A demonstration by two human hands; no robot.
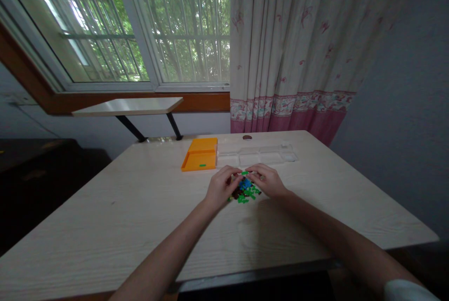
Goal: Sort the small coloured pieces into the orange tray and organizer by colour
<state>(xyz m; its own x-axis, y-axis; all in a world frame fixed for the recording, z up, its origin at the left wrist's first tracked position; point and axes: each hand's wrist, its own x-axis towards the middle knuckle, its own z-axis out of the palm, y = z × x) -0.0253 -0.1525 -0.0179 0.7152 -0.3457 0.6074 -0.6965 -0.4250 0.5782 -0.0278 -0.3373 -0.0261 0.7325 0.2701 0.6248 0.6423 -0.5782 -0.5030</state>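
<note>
My left hand [221, 184] and my right hand [268, 180] meet over the table, fingertips pinched on a small green piece [244, 173] held between them. Its exact kind is too small to make out. Right below lies a pile of small loose pieces [248, 192] in green, blue and dark brown. The left fingers partly cover the pile's left side. Beyond my left hand an orange plastic case [199, 145] lies opened flat, with one green piece [202, 165] in its near half.
A clear plastic compartment tray [257, 155] lies right of the orange case. Farther back is a dark brown half-round object [247, 137]. A raised shelf [140, 106] on black legs stands at the table's [140, 226] back left. A curtain [291, 57] hangs behind.
</note>
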